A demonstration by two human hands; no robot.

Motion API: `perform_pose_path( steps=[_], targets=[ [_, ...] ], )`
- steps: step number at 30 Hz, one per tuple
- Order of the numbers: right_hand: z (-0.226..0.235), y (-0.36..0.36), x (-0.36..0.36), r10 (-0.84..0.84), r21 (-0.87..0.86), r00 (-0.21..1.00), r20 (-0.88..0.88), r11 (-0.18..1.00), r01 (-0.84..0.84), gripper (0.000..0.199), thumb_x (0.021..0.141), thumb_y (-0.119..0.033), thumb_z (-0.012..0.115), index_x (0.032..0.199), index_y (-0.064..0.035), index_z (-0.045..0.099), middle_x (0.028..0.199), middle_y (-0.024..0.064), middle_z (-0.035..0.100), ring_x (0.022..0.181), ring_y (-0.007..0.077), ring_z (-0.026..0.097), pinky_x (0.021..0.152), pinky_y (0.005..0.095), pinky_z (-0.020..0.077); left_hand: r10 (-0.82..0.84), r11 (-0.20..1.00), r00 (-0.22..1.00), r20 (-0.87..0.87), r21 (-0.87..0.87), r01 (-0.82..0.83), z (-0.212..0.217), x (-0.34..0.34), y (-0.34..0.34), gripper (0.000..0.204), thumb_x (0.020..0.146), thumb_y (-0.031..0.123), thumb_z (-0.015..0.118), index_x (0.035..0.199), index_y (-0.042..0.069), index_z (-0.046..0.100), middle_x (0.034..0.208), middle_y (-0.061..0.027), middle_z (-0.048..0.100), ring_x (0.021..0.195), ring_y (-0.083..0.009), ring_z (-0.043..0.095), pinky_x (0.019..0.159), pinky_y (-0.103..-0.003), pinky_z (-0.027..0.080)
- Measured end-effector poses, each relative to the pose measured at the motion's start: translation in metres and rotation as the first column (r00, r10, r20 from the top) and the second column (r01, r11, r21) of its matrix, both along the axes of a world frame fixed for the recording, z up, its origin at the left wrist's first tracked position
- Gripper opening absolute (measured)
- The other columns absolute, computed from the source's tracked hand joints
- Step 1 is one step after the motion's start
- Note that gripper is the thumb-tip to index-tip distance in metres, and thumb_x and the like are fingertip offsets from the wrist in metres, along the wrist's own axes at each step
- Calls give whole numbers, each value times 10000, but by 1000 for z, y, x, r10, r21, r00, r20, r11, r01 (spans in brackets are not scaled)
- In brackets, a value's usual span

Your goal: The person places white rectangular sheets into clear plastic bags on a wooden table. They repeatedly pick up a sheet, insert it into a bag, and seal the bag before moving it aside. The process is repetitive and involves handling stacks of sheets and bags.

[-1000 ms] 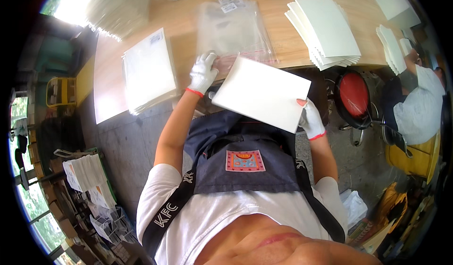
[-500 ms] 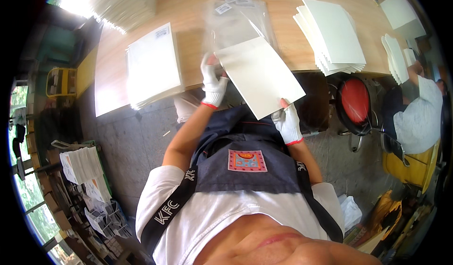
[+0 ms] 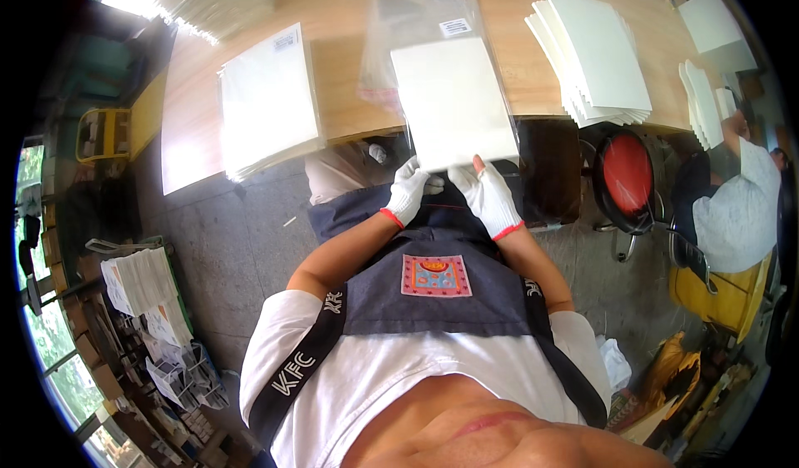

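Note:
Both my hands wear white gloves with red cuffs. My left hand (image 3: 409,191) and my right hand (image 3: 487,195) grip the near edge of a white flat sheet (image 3: 454,102), which lies partly inside a clear plastic bag (image 3: 424,18) on the wooden table (image 3: 341,93). The sheet hangs over the table's near edge toward my dark apron. More clear bags lie stacked under it.
A stack of bagged white sheets (image 3: 268,106) lies at the left of the table, a fanned stack of white sheets (image 3: 595,56) at the right. A red stool (image 3: 626,172) stands on the right, beside a seated person (image 3: 736,206). Paper piles (image 3: 141,281) rest on the floor at left.
The white sheet went from tilted in the air to flat on the table inside the clear bag. Both hands moved together to its near edge.

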State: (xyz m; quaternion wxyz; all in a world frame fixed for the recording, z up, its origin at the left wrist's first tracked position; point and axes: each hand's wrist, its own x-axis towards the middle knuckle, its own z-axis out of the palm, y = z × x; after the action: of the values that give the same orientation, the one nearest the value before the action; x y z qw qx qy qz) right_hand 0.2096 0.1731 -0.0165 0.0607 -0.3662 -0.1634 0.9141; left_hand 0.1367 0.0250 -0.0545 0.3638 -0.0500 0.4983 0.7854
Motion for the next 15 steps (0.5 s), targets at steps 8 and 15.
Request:
perform_pose_path(
  steps=[8, 15],
  targets=[
    [2, -8, -18, 50, -300, 965, -259, 945, -130, 306, 983, -180, 385, 1213, 5, 466, 1113, 219, 595, 991, 343, 612, 888, 442, 518, -219, 970, 959, 179, -66, 234, 13, -29, -19, 324, 896, 246, 559, 1136, 31, 529, 1031, -101, 613, 806, -192, 636, 627, -294, 551],
    [38, 2, -58, 303, 778, 893, 334, -624, -79, 378, 785, -176, 653, 1149, -150, 554, 986, 35, 598, 817, 228, 610, 636, 339, 500, -151, 915, 982, -110, -391, 97, 23, -56, -35, 246, 925, 244, 540, 1006, 16, 587, 955, -63, 654, 746, -118, 617, 638, -257, 531]
  ],
)
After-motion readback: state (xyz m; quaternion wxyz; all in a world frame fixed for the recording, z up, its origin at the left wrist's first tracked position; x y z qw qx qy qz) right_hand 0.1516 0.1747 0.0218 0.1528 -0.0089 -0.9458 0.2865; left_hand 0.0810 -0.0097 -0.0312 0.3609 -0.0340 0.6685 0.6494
